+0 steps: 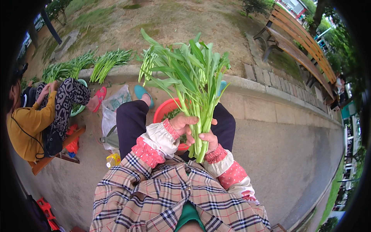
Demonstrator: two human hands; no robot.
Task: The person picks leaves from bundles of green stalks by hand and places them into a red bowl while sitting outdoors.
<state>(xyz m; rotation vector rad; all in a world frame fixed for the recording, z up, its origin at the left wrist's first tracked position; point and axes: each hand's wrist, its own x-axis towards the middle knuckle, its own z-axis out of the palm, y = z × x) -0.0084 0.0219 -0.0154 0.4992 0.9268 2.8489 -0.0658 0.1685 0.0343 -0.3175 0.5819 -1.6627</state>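
Both my hands hold an upright bunch of leafy green vegetable stems (200,116) in front of my lap. My left hand (183,124) wraps the stems from the left side, its thumb across them. Lower down, my right hand (211,140) closes on the stems from the right, its thumb against them. The leaves fan out above, and the pale cut ends point down toward my shirt. Between my knees and partly behind the bunch stands a red plastic basket (162,110) with leafy greens inside.
More bunches of greens (111,62) lie along the curb (252,87). A clear plastic bag (111,107) and a yellow bottle (113,160) are by my left leg. A person in a mustard top (32,124) sits at the left. A wooden bench (301,52) stands at the upper right.
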